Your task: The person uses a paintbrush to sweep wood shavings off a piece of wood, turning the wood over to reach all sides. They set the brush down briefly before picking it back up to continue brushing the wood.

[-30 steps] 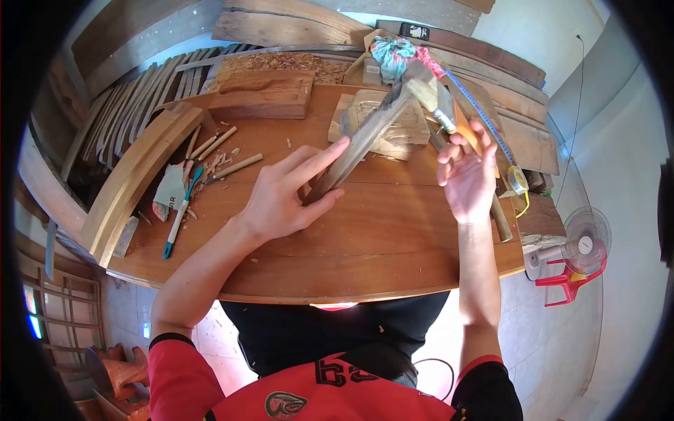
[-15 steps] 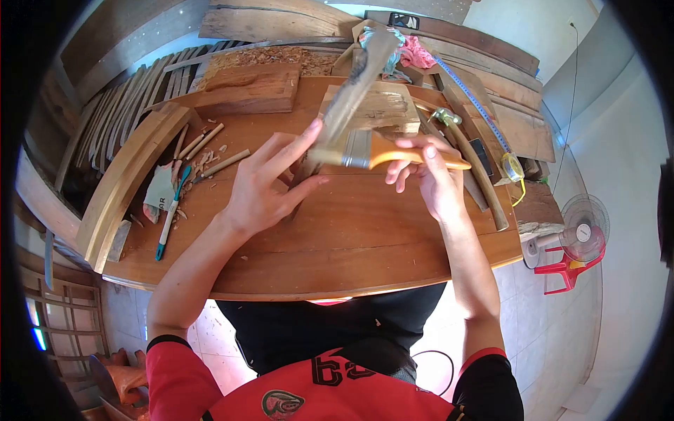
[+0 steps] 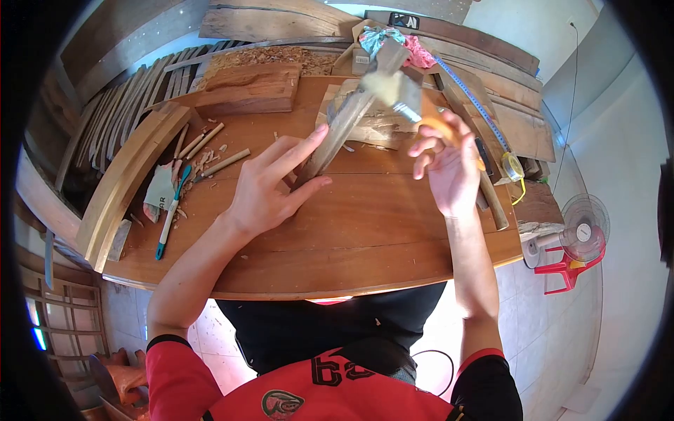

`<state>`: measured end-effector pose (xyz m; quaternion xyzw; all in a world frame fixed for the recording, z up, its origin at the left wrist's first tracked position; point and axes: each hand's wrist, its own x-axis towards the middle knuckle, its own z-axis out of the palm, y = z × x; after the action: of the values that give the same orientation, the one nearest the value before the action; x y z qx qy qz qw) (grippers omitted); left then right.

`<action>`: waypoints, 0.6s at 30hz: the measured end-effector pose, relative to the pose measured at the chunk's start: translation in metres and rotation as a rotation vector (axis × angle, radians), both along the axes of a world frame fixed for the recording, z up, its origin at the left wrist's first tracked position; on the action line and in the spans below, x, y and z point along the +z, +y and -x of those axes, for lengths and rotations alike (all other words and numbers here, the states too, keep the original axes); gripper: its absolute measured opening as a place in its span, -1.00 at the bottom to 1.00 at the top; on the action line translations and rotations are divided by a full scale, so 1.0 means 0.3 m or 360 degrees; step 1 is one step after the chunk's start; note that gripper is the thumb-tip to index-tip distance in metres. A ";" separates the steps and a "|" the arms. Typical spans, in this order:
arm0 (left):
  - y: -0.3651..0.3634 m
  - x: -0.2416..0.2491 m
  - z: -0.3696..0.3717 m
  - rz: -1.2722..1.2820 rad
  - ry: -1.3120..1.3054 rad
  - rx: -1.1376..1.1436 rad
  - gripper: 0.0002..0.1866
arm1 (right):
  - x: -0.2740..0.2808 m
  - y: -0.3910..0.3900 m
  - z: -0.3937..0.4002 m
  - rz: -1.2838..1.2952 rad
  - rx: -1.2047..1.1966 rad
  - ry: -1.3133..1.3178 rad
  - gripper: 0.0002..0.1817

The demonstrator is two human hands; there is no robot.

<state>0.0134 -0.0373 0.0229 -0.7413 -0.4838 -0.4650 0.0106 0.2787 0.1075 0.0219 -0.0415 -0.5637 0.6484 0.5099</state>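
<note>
My left hand (image 3: 267, 182) grips the lower end of a long, narrow wooden stick (image 3: 340, 137) that slants up and away over the table. My right hand (image 3: 453, 172) holds a flat paintbrush (image 3: 438, 127) by its orange handle. Its pale bristles are blurred by motion and overlap the upper part of the stick; whether they touch cannot be told. Behind both lies a rough wooden block (image 3: 375, 133) on the brown table (image 3: 365, 224).
Chisels, a teal-and-white brush (image 3: 168, 216) and shavings lie left, beside a curved wooden piece (image 3: 133, 179). A carved block (image 3: 256, 91) is behind. At right are a hammer (image 3: 494, 203) and a tape measure (image 3: 512, 167). A fan (image 3: 583, 228) stands beyond.
The paintbrush has swept away from me along the stick, from near my left fingers to the upper end. My right hand tilted with it; my left hand stayed nearly still.
</note>
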 end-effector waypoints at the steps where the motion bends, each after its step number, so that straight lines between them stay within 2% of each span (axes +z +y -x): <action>1: 0.001 0.001 0.000 0.0015 -0.0020 0.0002 -0.12 | 0.000 -0.008 0.002 -0.0075 -0.0031 -0.0163 -0.39; 2: 0.001 0.001 0.002 0.0032 -0.0040 0.0006 -0.13 | 0.003 -0.019 0.009 -0.0148 -0.0061 -0.0327 -0.39; 7: 0.009 -0.009 0.013 0.0085 -0.0123 0.0062 -0.15 | 0.013 -0.052 0.036 -0.0114 -0.0080 -0.0556 -0.43; 13: 0.004 0.002 0.006 0.0103 -0.0119 0.0037 -0.14 | -0.003 -0.027 0.011 -0.0139 -0.0022 -0.0388 -0.43; 18: 0.009 -0.005 0.015 0.0119 -0.0076 -0.0001 -0.13 | 0.005 -0.024 0.013 -0.0199 -0.0197 -0.0078 -0.41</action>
<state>0.0090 -0.0346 0.0215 -0.7300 -0.5007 -0.4643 -0.0289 0.2749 0.1004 0.0233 -0.0601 -0.6119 0.5780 0.5366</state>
